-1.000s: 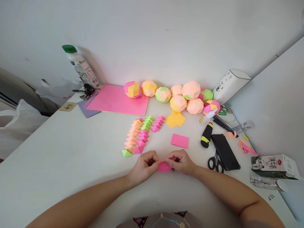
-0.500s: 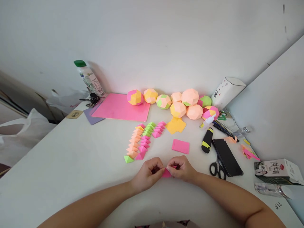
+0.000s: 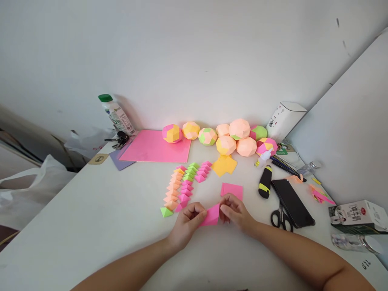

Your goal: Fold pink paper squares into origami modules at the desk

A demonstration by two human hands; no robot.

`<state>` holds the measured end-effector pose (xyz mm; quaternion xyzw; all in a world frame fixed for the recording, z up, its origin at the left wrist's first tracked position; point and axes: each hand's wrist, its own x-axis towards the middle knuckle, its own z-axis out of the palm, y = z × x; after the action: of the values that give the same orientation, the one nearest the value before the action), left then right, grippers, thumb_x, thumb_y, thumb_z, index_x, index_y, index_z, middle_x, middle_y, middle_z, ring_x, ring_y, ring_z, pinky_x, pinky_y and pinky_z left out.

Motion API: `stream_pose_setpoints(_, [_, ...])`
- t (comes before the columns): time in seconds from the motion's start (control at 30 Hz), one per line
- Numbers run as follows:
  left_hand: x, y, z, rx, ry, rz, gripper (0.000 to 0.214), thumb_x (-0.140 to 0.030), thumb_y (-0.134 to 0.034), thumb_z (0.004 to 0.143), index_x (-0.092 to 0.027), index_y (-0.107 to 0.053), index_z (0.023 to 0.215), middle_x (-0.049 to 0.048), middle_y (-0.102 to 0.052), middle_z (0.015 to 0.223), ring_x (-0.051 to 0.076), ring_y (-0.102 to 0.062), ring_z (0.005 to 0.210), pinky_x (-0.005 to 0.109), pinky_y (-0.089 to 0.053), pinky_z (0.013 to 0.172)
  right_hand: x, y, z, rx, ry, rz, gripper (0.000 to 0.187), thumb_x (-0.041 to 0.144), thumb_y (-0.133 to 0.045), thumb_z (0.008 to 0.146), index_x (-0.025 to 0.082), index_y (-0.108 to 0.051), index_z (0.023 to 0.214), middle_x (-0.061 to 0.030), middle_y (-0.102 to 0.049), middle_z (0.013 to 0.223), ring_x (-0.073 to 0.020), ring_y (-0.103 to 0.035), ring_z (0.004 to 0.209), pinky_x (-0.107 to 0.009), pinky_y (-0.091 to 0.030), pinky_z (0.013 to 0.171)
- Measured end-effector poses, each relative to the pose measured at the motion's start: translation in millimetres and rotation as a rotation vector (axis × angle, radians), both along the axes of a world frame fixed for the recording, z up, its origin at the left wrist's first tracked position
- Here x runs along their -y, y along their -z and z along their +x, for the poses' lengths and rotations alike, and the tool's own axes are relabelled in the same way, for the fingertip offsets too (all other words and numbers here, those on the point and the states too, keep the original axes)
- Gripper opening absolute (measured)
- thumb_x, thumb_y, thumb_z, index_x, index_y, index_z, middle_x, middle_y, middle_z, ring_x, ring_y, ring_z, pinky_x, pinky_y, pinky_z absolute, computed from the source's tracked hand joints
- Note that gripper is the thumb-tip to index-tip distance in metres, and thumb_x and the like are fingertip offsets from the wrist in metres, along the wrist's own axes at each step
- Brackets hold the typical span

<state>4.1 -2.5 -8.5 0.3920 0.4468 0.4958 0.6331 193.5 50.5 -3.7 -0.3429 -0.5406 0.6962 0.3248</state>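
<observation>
A pink paper square [image 3: 211,215], partly unfolded with a raised right edge, is pinched between the thumb and fingers of my left hand [image 3: 188,222]. My right hand [image 3: 238,213] is at the paper's right edge, its fingers curled and the fingertips around that edge. Just behind it lies a pink paper pad [image 3: 233,190], partly covered by my right fingers. Folded paper pieces stand in rows to the left: a peach row [image 3: 173,186], a green row [image 3: 190,171] and pink pieces [image 3: 202,173]. Yellow paper sheets [image 3: 224,165] lie farther back.
Several faceted paper balls [image 3: 239,128] line the wall, one on a pink board [image 3: 154,149]. On the right are a utility knife [image 3: 265,182], glue bottle [image 3: 263,158], scissors [image 3: 281,218], phone [image 3: 293,203] and carton [image 3: 353,218]. A green-capped bottle [image 3: 117,115] and keys [image 3: 121,139] stand left.
The pink paper has opened out from a small folded shape between both hands into a wider sheet. My right hand has shifted slightly right. The camera view has tilted a little upward.
</observation>
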Motion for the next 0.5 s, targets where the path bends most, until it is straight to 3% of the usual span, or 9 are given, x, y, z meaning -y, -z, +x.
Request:
stream_pose_setpoints(0.13, [1.1, -1.8, 1.3, -0.075, 0.036, 0.056, 0.034, -0.042, -0.06, 0.084, -0.016, -0.049, 0.064, -0.0044, -0.041, 0.061, 0.008, -0.032, 0.053, 0.022, -0.025, 0.049, 2.3, 0.0, -0.8, 0.109, -0.119, 0.08, 0.031, 0.041, -0.071, 0.076, 0.014, -0.055, 0.074, 0.0014, -0.054, 0.063, -0.0091, -0.051, 0.056, -0.022, -0.04, 0.054])
stream_pose_setpoints(0.33, [1.2, -5.8, -3.0, -0.037, 0.23, 0.133, 0.035, -0.04, -0.051, 0.09, -0.015, -0.048, 0.066, -0.0007, -0.044, 0.074, 0.008, -0.036, 0.057, 0.023, -0.028, 0.052, 2.6, 3.5, 0.3, 0.138, -0.157, 0.168, 0.028, 0.04, -0.065, 0.081, 0.012, -0.06, 0.075, 0.0018, -0.049, 0.063, -0.007, -0.04, 0.054, -0.02, -0.031, 0.051])
stream_pose_setpoints(0.5, [2.0, -6.5, -2.5, -0.023, 0.261, 0.149, 0.032, -0.04, -0.05, 0.091, -0.016, -0.046, 0.069, 0.0002, -0.045, 0.079, 0.009, -0.036, 0.061, 0.023, -0.029, 0.055, 1.2, 2.7, 0.7, 0.169, -0.155, 0.238, 0.027, 0.038, -0.065, 0.081, 0.012, -0.061, 0.072, 0.0009, -0.05, 0.066, -0.0067, -0.039, 0.054, -0.02, -0.031, 0.05])
